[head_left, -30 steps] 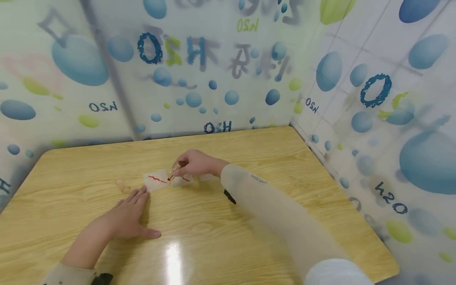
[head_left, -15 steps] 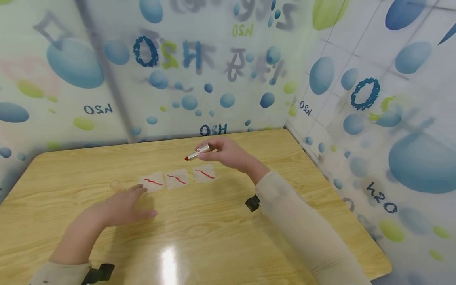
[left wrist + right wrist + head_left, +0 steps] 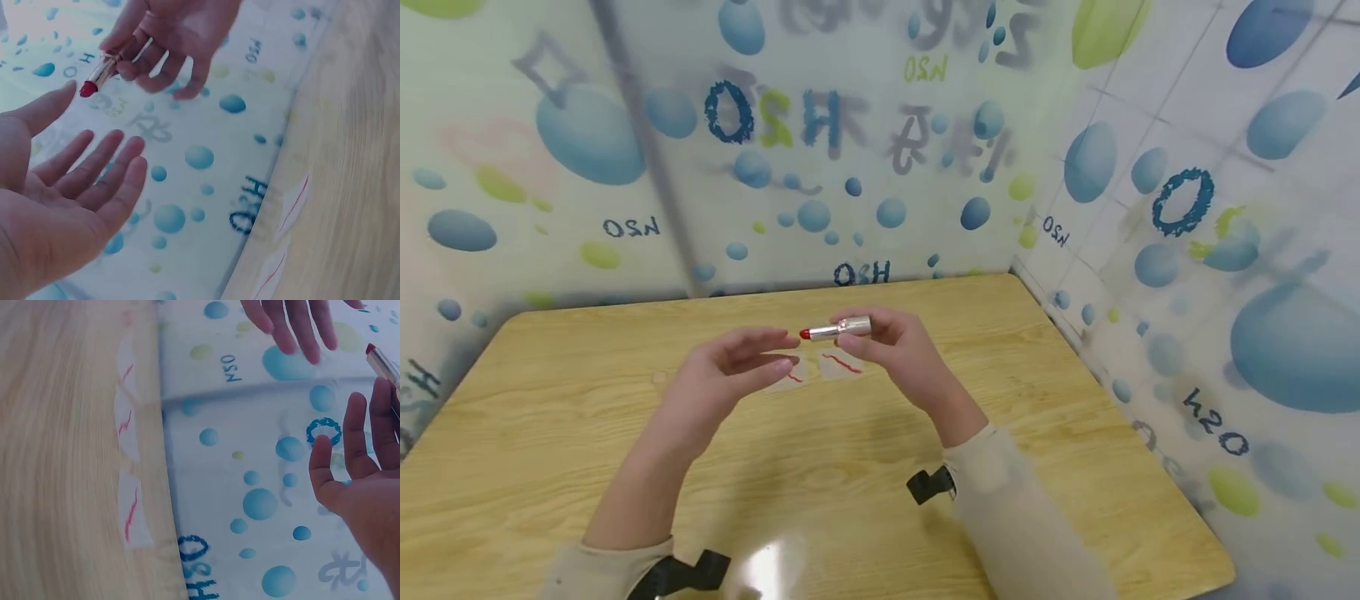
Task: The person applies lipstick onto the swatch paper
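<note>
A lipstick [image 3: 844,328] with a bare red tip and a shiny silver-and-gold tube lies sideways above the table, pinched between the thumb and fingers of my right hand [image 3: 904,354]. Its red tip points left toward my left hand [image 3: 718,371], whose parted thumb and fingers hold nothing. In the left wrist view a small gap shows between the left thumb and the lipstick [image 3: 104,70]. Below are thin white paper pieces, each with a red stroke: the right one [image 3: 842,367] shows whole, the middle one is partly covered by my left hand. The right wrist view shows a third paper piece [image 3: 132,515] in the row.
The wood-grain table [image 3: 820,492] runs back to a patterned curtain [image 3: 880,167] with blue and green drops. Another patterned wall [image 3: 1187,250] rises along the right side. A black strap camera [image 3: 931,485] sits on the right wrist, another [image 3: 688,575] on the left.
My right hand lifts the lipstick off the papers and turns it sideways. My left hand rises from the table beside the left paper and moves right, up to the lipstick's tip.
</note>
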A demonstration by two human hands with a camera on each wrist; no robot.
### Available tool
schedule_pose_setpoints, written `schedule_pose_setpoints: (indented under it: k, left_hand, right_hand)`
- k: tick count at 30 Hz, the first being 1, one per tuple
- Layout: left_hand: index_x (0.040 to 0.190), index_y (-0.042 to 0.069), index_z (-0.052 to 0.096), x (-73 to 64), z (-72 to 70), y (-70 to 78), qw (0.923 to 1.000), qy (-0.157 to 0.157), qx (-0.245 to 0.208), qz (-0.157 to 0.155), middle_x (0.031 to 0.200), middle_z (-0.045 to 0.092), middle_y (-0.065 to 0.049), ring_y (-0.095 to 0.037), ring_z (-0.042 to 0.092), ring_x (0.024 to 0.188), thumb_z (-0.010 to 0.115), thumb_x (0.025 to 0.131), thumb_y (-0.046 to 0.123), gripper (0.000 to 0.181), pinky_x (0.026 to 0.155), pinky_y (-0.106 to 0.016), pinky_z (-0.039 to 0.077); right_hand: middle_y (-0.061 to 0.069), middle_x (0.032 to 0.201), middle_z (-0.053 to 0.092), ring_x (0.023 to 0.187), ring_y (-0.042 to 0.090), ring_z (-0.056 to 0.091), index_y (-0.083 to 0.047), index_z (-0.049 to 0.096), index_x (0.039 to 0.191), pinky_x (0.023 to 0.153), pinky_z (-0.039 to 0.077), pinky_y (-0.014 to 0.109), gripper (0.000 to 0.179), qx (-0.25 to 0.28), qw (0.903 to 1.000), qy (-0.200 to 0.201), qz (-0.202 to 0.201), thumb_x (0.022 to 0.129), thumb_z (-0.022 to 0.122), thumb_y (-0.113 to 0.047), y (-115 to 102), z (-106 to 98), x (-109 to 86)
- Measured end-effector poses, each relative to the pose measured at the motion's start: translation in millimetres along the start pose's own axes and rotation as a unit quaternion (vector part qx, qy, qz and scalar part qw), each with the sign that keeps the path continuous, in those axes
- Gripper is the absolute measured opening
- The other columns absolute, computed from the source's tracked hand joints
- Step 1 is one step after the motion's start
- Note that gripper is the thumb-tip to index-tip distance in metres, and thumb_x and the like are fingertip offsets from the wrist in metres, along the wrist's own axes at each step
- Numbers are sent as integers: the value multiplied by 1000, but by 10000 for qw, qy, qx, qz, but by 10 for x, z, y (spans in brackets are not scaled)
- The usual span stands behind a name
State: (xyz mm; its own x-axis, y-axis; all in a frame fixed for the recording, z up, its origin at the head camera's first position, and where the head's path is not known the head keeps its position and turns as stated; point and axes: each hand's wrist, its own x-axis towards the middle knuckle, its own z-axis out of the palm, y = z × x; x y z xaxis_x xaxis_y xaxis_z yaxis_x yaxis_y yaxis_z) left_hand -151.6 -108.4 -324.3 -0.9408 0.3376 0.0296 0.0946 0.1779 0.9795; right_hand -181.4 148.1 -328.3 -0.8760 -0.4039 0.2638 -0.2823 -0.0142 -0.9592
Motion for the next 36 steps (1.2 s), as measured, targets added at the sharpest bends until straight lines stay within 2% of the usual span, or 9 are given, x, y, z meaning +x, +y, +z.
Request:
schedule_pose_setpoints:
  k: [2, 4, 7, 12, 17, 22, 29, 33, 36]
  left_hand:
    - [138, 12, 54, -14, 90, 19, 9964, 138, -791, 283, 134, 63, 1, -15, 63, 120, 69, 93, 24, 49, 94, -26, 53]
    - [139, 9, 52, -18, 175, 21, 9891, 206, -1377, 488, 134, 63, 0, -16, 62, 122, 68, 93, 15, 49, 94, -27, 54]
    - [138, 6, 51, -7, 284, 7, 9798, 281, -1882, 622, 132, 64, -2, -19, 61, 123, 67, 93, 9, 49, 95, -28, 53]
    - [132, 7, 56, 42, 425, -47, 9747, 464, -2103, 591, 125, 66, -2, -19, 63, 117, 69, 91, 11, 43, 98, -29, 52]
    - [129, 2, 59, 85, 515, -104, 9685, 543, -2294, 799, 121, 68, -3, -18, 66, 108, 67, 93, 11, 37, 101, -34, 51]
    - [125, 0, 63, 98, 532, -144, 9615, 747, -2466, 951, 115, 71, -3, -16, 68, 88, 65, 94, 11, 33, 98, -36, 52]
    - [102, 6, 73, 79, 525, -179, 9577, 945, -2600, 787, 119, 72, -4, -17, 68, 101, 68, 93, 12, 13, 94, -32, 53]
    - [102, 5, 75, 78, 543, -190, 9528, 1113, -2705, 812, 113, 74, -4, -16, 70, 89, 68, 92, 11, 13, 90, -32, 53]
    - [102, 4, 75, 75, 561, -185, 9491, 1212, -2787, 832, 110, 75, -4, -14, 70, 81, 68, 92, 10, 14, 90, -32, 53]
  right_hand:
    - [6, 108, 69, 93, 18, 63, -9, 67, 120, 85, 52, 30, 31, 328, 9992, 239, -65, 93, 68, -25, 16, 53, -62]
    - [7, 107, 69, 93, 16, 65, -6, 66, 121, 86, 54, 29, 32, 609, 9971, 433, -160, 93, 68, -23, 29, 108, -110]
    - [5, 106, 70, 96, 16, 69, -2, 65, 120, 91, 55, 30, 33, 960, 9933, 592, -242, 92, 69, -20, 57, 185, -151]
    - [2, 110, 70, 98, 17, 68, -2, 66, 121, 94, 54, 30, 35, 1158, 9911, 633, -195, 92, 70, -20, 131, 277, -167]
    - [-1, 109, 71, 99, 14, 66, 2, 64, 123, 93, 55, 29, 36, 1280, 9900, 579, -98, 93, 69, -18, 203, 381, -173]
    - [-2, 106, 73, 96, 12, 69, 5, 63, 125, 98, 53, 31, 38, 1478, 9882, 392, -43, 94, 66, -18, 257, 468, -182]
    - [-2, 103, 74, 92, 12, 70, 13, 59, 123, 100, 52, 32, 49, 1891, 9814, 285, -175, 93, 68, -24, 297, 532, -169]
    - [-3, 98, 75, 91, 11, 70, 16, 57, 123, 100, 52, 31, 51, 1877, 9817, 275, -141, 93, 68, -24, 282, 548, -172]
    - [-5, 96, 75, 92, 10, 70, 14, 59, 123, 100, 52, 31, 49, 1701, 9849, 306, -60, 94, 67, -25, 255, 542, -183]
